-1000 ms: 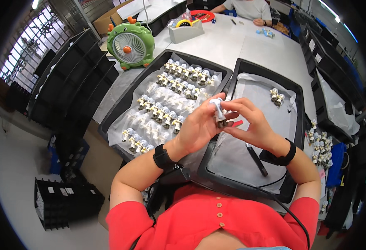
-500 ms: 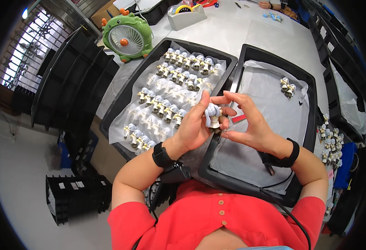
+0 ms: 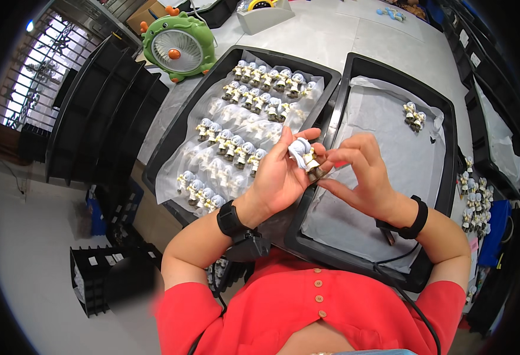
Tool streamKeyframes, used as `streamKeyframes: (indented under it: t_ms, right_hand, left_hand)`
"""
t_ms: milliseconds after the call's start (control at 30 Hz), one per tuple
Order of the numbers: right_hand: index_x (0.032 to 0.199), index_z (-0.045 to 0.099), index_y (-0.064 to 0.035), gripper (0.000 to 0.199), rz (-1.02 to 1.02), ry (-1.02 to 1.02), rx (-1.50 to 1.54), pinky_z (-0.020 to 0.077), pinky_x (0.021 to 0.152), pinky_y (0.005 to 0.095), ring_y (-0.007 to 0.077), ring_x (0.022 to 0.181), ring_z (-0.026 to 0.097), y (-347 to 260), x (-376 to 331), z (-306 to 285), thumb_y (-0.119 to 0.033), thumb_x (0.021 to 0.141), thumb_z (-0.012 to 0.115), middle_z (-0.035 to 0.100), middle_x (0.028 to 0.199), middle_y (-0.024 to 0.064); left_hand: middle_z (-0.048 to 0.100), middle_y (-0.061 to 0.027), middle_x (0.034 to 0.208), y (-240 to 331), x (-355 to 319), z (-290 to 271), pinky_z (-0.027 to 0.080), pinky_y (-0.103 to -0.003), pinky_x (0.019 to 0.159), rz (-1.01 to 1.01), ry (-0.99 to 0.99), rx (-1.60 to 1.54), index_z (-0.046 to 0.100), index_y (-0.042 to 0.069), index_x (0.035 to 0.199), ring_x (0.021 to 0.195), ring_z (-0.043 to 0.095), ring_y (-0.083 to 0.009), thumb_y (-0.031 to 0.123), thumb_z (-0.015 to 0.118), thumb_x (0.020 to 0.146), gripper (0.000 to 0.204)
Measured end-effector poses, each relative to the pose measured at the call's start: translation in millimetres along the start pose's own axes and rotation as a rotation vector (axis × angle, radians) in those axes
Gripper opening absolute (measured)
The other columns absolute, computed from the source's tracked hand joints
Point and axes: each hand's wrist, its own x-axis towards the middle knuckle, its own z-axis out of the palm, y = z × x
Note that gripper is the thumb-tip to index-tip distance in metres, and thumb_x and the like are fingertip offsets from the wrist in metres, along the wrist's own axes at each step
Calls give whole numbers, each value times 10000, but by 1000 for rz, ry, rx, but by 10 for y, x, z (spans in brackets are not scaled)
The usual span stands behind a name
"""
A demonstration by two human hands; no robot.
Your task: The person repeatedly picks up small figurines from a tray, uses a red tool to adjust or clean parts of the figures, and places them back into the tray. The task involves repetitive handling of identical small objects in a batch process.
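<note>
A small figurine (image 3: 308, 158) with pale blue-grey hair, white clothing and dark feet rests tilted in my left hand (image 3: 280, 177), held between the palm and the thumb side. Close to its feet is my right hand (image 3: 363, 171), thumb and fingers apart; whether a fingertip touches the figurine cannot be told. Beneath my left hand, a black tray (image 3: 180, 133) carries rows of similar figurines (image 3: 230, 145) on translucent sheeting, some rows covered by it. My right hand hovers over a second black tray (image 3: 449, 154), lined with white sheeting, where a few figurines (image 3: 415, 116) lie at the far right.
A green animal-shaped fan (image 3: 177, 50) and a grey tape dispenser (image 3: 264, 18) stand behind the trays. Several loose figurines (image 3: 477, 198) lie right of the lined tray. Stacked black trays (image 3: 97, 118) rise at left. A dark cable (image 3: 399, 260) crosses the lined tray's near edge.
The figurine has been tipped in my left hand, its feet now toward my right hand. My left fingers have opened out more, and my right fingers have curled and dropped nearer its feet.
</note>
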Motion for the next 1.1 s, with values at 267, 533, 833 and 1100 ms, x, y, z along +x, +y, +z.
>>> streamKeyframes:
  t_ms: [267, 533, 833, 1100]
  right_hand:
    - [961, 559, -105, 426, -132, -66, -70, 392, 772, 364, 232, 909, 538, -10, 31, 26, -117, 597, 779, 560, 947, 35]
    - [984, 564, -98, 401, -174, -73, -81, 398, 763, 346, 222, 873, 560, -27, 50, 31, -87, 629, 750, 588, 918, 36]
    - [1141, 547, -41, 489, -96, -17, -32, 428, 726, 340, 239, 847, 579, 18, 102, -88, -19, 680, 707, 613, 971, 71]
    - [1276, 513, -51, 424, 383, -31, 472, 465, 746, 242, 111, 806, 588, -63, 85, -98, -45, 858, 583, 641, 1024, 63]
  left_hand:
    - [593, -146, 1012, -5, -4, 10, 478, -358, 857, 9, -6, -53, 444, 4, 1240, 951, 576, -245, 381, 326, 1000, 462]
    - [586, -159, 1077, -23, 25, -150, 463, -359, 871, 3, -120, -64, 434, 32, 1278, 995, 571, -233, 366, 322, 1002, 448]
    - [557, -123, 1194, 28, -32, 98, 429, -365, 934, 117, -50, 258, 412, 79, 1323, 1074, 545, -198, 393, 284, 1007, 464]
    - [511, -99, 1248, -5, -49, 106, 398, -360, 1006, 203, -89, 386, 286, 80, 1406, 1138, 515, -189, 303, 395, 992, 482]
